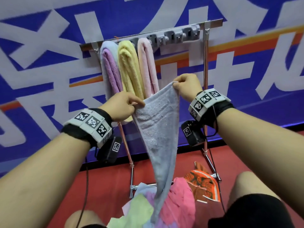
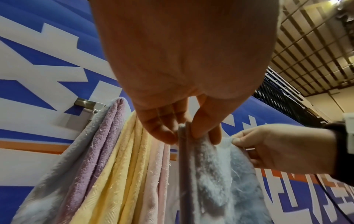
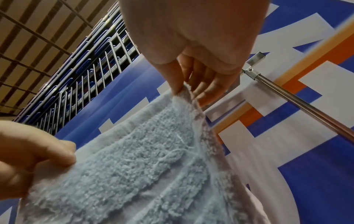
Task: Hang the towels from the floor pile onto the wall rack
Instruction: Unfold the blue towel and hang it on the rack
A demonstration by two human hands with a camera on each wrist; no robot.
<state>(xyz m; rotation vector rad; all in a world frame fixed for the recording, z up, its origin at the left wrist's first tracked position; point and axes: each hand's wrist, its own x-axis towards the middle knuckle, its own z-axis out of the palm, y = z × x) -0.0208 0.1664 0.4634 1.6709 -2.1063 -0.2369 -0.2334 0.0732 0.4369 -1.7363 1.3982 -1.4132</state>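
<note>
A pale blue towel (image 1: 158,129) hangs in front of me, its lower end reaching the floor pile (image 1: 164,203). My left hand (image 1: 121,106) pinches its upper left corner, my right hand (image 1: 185,86) pinches the upper right corner a bit higher. In the left wrist view the left hand (image 2: 182,131) pinches the blue towel (image 2: 220,174) edge; in the right wrist view the right hand (image 3: 188,91) nips the towel (image 3: 143,159) corner. On the wall rack (image 1: 148,36) hang a lilac towel (image 1: 109,69), a yellow towel (image 1: 130,69) and a pink towel (image 1: 147,66).
The rack's right half carries bare grey hooks (image 1: 181,34). Its metal legs (image 1: 205,99) run down to a base frame on the red floor (image 1: 107,186). An orange patterned cloth (image 1: 202,183) lies right of the pile. My knees frame the pile. Behind is a blue banner wall.
</note>
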